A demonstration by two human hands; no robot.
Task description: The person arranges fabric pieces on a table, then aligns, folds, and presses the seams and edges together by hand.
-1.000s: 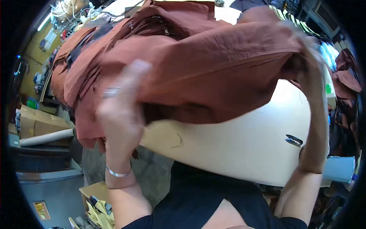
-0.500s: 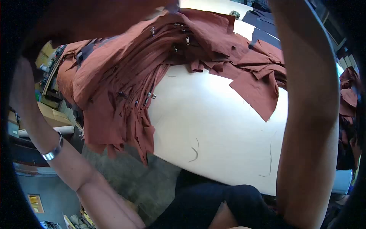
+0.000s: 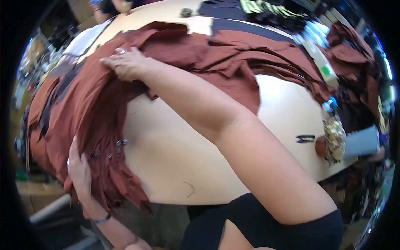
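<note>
So, looking through the head camera, it's mostly a big heap of rust-red fabric pieces (image 3: 89, 98) on the left side of a pale, smooth worktop (image 3: 166, 160), with the lower ends drooping over the front edge and small metal zip parts (image 3: 118, 143) showing among the strips. The right hand (image 3: 125, 64) reaches across onto the top of that heap, fingers partly stretched and a bit apart, touching the cloth; honestly can't tell if it's pinching a layer. The left hand (image 3: 79, 171) is lower down at the heap's outer side, fingers pointing up along the fabric with the thumb a little away from them, and I can't tell whether there's cloth gripped in there either. It's got a metal bracelet (image 3: 103, 218) at the wrist. Behind the right forearm, more rust-red cloth pieces (image 3: 237, 77) spread across to the right, just in front of some flat dark navy fabric (image 3: 250, 28). Over on the right of the worktop lie small black snips (image 3: 305, 138), near a mottled cream-and-brown bundle (image 3: 334, 141) beside a pale blue box (image 3: 361, 143). Part of another person (image 3: 123, 6) shows at the far edge, top left.
</note>
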